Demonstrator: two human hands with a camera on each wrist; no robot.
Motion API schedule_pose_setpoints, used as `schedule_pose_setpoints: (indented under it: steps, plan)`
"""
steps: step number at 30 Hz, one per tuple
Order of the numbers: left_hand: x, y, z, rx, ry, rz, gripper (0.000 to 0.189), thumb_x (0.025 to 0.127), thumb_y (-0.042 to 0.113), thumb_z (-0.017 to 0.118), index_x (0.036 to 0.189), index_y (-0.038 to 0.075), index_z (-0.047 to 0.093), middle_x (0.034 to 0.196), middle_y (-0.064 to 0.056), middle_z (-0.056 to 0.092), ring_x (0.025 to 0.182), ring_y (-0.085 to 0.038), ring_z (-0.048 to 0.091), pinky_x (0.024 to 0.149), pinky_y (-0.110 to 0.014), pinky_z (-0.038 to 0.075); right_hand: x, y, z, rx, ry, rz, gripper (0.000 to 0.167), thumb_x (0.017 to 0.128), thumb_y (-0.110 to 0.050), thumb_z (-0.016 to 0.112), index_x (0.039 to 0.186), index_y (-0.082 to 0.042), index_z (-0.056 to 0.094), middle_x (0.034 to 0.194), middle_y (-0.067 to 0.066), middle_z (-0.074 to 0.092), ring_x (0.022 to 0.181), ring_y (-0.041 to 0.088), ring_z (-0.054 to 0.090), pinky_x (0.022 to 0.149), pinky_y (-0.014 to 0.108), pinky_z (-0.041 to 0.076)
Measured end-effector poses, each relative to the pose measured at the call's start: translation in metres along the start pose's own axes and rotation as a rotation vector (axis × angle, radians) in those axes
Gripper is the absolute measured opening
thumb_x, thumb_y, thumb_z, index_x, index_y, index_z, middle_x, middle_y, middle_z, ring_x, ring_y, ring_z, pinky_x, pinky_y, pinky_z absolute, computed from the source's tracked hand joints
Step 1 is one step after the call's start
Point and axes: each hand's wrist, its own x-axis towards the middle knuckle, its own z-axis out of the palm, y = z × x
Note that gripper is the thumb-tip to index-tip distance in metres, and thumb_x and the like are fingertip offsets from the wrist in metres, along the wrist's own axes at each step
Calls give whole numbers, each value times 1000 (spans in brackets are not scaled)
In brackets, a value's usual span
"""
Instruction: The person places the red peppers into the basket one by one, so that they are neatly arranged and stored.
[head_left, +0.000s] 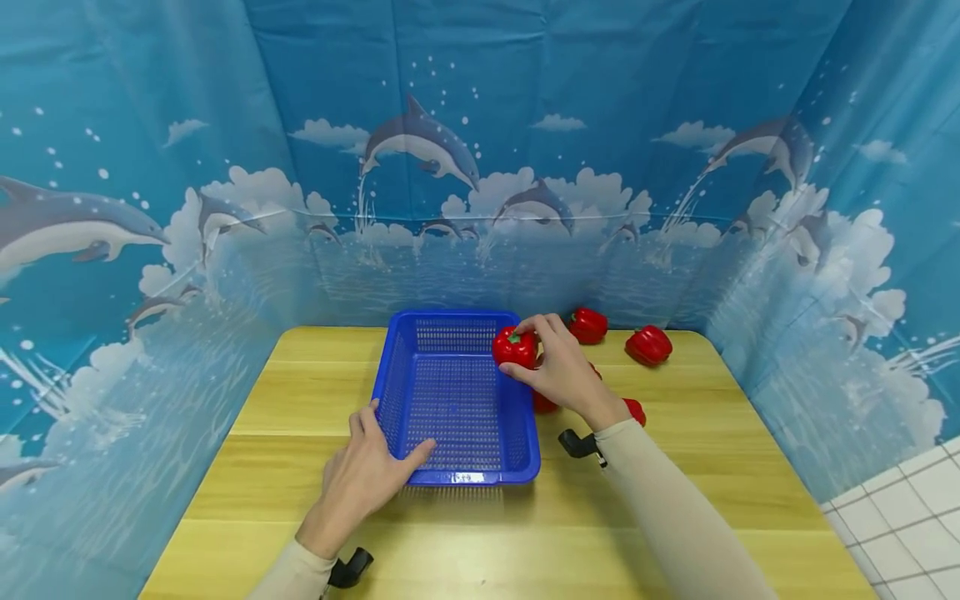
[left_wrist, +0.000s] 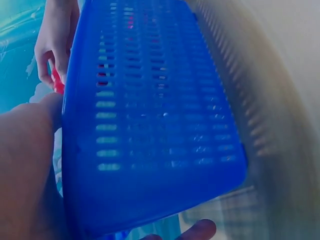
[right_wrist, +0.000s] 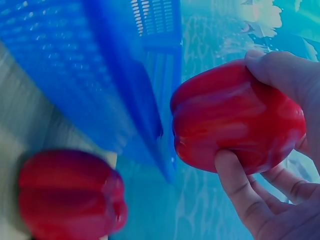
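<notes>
My right hand (head_left: 561, 368) holds a red bell pepper (head_left: 513, 350) with a green stem over the right rim of a blue plastic basket (head_left: 456, 400). In the right wrist view, thumb and fingers grip the pepper (right_wrist: 235, 120) from both sides, next to the basket wall (right_wrist: 65, 65). My left hand (head_left: 367, 467) holds the basket at its near left corner, thumb over the near rim and fingers along the left side. Perforated and with nothing lying in it, the basket stands on the wooden table. Another bell pepper (right_wrist: 70, 195) lies beside it, below the held one.
More red bell peppers lie right of the basket: one at the back (head_left: 588, 326), one farther right (head_left: 649, 345), and one partly behind the right forearm (head_left: 636, 410). The wooden table (head_left: 300, 392) meets a dolphin-print curtain (head_left: 465, 267) at its back and sides.
</notes>
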Motion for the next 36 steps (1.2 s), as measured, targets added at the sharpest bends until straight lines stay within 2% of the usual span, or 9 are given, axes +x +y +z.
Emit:
schedule_pose_setpoints:
  steps: [3,6,9,15,20,29,36]
  plan:
    - [5,0,-1,-22,-1,1,129,98,83,76,182,4,18,163,-31,53,63,-24,58,47,-36,44,12,-4,8,10,-29,4,64,97,-37,97,145,-13,61,149,18,62,117,34,70,93,49,73]
    - [8,-2,0,-8,-16,15,131,100,83,73,187,9,9,170,-33,49,71,-28,64,50,-37,48,25,-7,19,29,-52,-4,62,98,-40,96,143,-14,61,145,16,64,119,34,70,97,52,72]
    - [9,-5,1,15,-22,37,129,102,85,67,189,11,7,173,-33,47,77,-29,66,53,-37,50,37,-11,31,64,-76,-18,61,99,-41,96,142,-14,63,142,15,66,122,34,71,101,53,71]
    - [7,-5,8,54,-6,64,122,106,80,66,189,10,9,174,-34,48,67,-27,60,50,-34,47,57,-19,53,131,-162,-5,59,101,-38,94,144,-11,64,147,15,69,132,35,71,106,52,70]
    - [7,-1,12,63,-13,59,120,107,76,67,189,10,9,174,-34,48,64,-27,58,49,-33,46,71,-20,69,157,-220,23,58,102,-35,94,144,-10,63,149,16,70,135,36,69,108,54,69]
    - [7,-3,11,71,14,81,116,109,73,66,188,8,11,176,-33,47,68,-29,63,52,-33,48,90,-18,106,214,-260,125,54,102,-29,93,145,-10,66,152,15,71,138,36,69,117,57,64]
    - [6,-5,8,85,30,77,115,110,72,67,188,8,12,173,-33,49,65,-27,60,50,-34,46,106,-24,131,231,-265,119,52,102,-18,90,148,-6,67,150,18,70,135,36,69,119,53,63]
